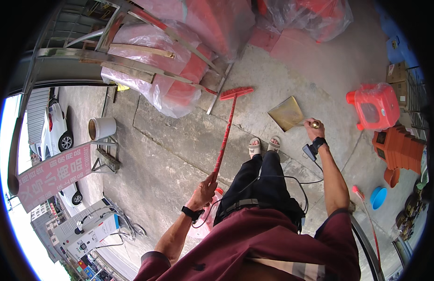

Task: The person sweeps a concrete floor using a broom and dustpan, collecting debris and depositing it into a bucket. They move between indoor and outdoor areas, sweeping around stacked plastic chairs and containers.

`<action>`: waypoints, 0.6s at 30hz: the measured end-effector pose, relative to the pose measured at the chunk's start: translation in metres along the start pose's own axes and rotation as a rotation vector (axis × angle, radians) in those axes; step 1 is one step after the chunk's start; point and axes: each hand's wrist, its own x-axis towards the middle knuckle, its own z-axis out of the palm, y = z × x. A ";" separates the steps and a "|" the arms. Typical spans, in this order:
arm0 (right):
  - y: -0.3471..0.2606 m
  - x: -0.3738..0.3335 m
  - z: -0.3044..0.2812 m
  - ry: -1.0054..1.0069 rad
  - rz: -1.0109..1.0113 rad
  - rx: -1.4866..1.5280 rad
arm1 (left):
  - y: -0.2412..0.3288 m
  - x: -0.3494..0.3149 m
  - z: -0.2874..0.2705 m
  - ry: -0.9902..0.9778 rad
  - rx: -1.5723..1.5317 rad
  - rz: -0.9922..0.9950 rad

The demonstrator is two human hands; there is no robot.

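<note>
My left hand (203, 192) is closed round the handle of a red broom (226, 126). The broom's head lies on the concrete floor, close to a metal frame leg and large plastic-wrapped red goods (179, 70). In my right hand (314, 129) is the upright handle of a metal dustpan (287, 114), its rounded end showing at the top of my fist. The dustpan's pan is down by the floor, ahead of my sandalled feet and to the right of the broom head. Whether anything lies in the pan is too small to tell.
A red plastic container (378, 107) and stacked orange-brown pots (398, 147) stand at the right, near a blue basin (378, 197). On the left are a white bucket (102, 128) on a stand and a pink sign (55, 175). A black cable (292, 177) crosses my body.
</note>
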 end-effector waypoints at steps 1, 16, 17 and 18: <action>-0.005 -0.005 0.005 -0.016 -0.017 -0.001 | -0.008 -0.013 0.006 0.003 -0.023 -0.080; -0.076 -0.016 0.037 -0.260 -0.047 -0.164 | -0.013 -0.088 0.061 -0.146 -0.466 -0.049; -0.078 -0.017 0.038 -0.264 -0.032 -0.187 | -0.013 -0.085 0.071 -0.129 -0.364 0.004; -0.080 -0.015 0.038 -0.274 -0.021 -0.182 | -0.013 -0.080 0.083 -0.143 -0.412 0.055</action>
